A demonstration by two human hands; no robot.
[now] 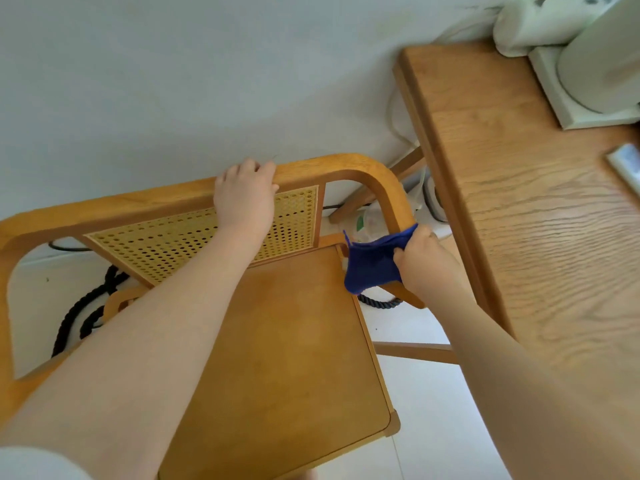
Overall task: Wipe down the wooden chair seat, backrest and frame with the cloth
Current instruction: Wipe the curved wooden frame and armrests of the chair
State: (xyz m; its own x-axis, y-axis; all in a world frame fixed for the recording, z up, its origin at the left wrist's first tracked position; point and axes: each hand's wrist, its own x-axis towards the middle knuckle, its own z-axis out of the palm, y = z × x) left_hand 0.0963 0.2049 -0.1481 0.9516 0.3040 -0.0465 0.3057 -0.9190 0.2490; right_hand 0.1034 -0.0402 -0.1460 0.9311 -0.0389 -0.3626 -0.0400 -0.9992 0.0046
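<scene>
A person leans over a wooden chair set against a pale wall, both bare forearms reaching across the seat. The left hand curls over the top rail of the backrest, fingers wrapped around the wood just above the woven cane panel. The right hand grips a dark blue cloth, bunched in the fingers and held against the curved frame post at the chair's right rear corner, where the post comes down beside the seat. The cloth hangs over the back edge of the seat at that corner. To the right stands a wooden table, carrying a pale appliance at its far end; what it contains cannot be told. A black braided cable lies on the floor behind the chair, seen through the gap in the backrest
</scene>
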